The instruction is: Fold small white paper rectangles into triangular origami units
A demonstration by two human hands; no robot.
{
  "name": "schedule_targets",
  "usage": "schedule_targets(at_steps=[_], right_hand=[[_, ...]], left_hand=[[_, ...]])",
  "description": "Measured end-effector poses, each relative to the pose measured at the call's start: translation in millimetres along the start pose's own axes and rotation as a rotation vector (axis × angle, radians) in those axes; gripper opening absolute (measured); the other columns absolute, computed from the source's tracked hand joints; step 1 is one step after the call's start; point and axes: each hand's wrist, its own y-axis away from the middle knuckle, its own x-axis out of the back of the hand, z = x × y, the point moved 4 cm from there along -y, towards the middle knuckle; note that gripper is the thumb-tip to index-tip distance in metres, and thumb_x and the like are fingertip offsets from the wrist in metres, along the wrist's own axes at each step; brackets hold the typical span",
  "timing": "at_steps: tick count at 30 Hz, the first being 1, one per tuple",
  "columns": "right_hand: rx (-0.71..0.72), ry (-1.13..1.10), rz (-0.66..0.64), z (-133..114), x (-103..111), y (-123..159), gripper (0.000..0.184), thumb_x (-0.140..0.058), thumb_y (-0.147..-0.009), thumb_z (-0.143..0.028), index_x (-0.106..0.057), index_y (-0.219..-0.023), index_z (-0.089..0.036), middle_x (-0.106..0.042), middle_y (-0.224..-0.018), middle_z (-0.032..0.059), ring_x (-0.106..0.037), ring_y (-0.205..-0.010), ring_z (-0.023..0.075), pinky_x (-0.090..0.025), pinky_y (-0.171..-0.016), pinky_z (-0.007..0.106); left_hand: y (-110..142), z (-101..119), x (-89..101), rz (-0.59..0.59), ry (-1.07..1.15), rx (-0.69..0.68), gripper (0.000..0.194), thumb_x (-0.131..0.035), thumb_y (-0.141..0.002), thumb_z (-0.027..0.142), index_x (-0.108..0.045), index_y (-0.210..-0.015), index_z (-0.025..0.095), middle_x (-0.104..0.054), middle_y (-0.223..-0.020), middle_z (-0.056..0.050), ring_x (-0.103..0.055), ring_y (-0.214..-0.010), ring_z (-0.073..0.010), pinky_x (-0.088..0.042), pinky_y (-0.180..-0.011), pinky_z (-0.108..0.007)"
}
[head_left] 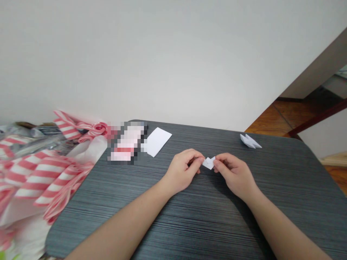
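Note:
My left hand [180,170] and my right hand [233,175] meet above the middle of the dark grey wood-grain table [189,216]. Between their fingertips is a small folded piece of white paper [208,163], pinched from both sides. A flat white paper rectangle [158,141] lies near the far edge, to the left of my hands. A folded white paper shape [251,141] with pointed ends sits at the far right of the tabletop.
A heap of pink-and-white striped plastic bags [40,177] spills over the table's left side. A pixelated, blurred packet [127,142] stands beside the paper rectangle. A white wall [162,61] rises behind the table, and a wooden floor [282,117] shows at the right.

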Motion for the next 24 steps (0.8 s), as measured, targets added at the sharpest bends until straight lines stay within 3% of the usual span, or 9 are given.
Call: schedule_targets(at_steps=[8, 17, 24], right_hand=[[-0.011, -0.013, -0.033, -1.0, -1.6, 2.9, 0.014, -0.060, -0.094, -0.033, -0.065, -0.090, -0.020, -0.072, -0.074, 0.0032, -0.067, -0.071, 0.0191, -0.050, -0.071, 0.032], [-0.005, -0.026, -0.027, 0.3, -1.7, 4.1, 0.013, -0.056, -0.095, -0.031, -0.062, -0.090, -0.020, -0.071, -0.076, 0.0037, -0.067, -0.072, 0.0184, -0.050, -0.070, 0.031], [-0.010, -0.031, -0.052, 1.0, -3.8, 2.7, 0.012, -0.065, -0.089, -0.031, -0.067, -0.095, -0.020, -0.071, -0.080, 0.0033, -0.066, -0.072, 0.0184, -0.050, -0.067, 0.030]], left_hand=[[-1.1, 2.3, -1.1, -0.050, -0.048, 0.001, 0.016, -0.062, -0.090, 0.029, -0.069, -0.098, 0.017, -0.068, -0.084, -0.003, -0.061, -0.067, -0.0129, -0.047, -0.062, -0.023], [-1.3, -3.5, -1.0, 0.005, 0.059, 0.098, 0.017, -0.059, -0.092, 0.028, -0.071, -0.096, 0.016, -0.069, -0.076, -0.002, -0.065, -0.062, -0.0120, -0.049, -0.061, -0.023], [-1.3, -1.7, -1.0, -0.018, 0.070, 0.089, 0.018, -0.060, -0.091, 0.028, -0.073, -0.093, 0.015, -0.069, -0.073, -0.002, -0.065, -0.063, -0.0128, -0.049, -0.062, -0.023]])
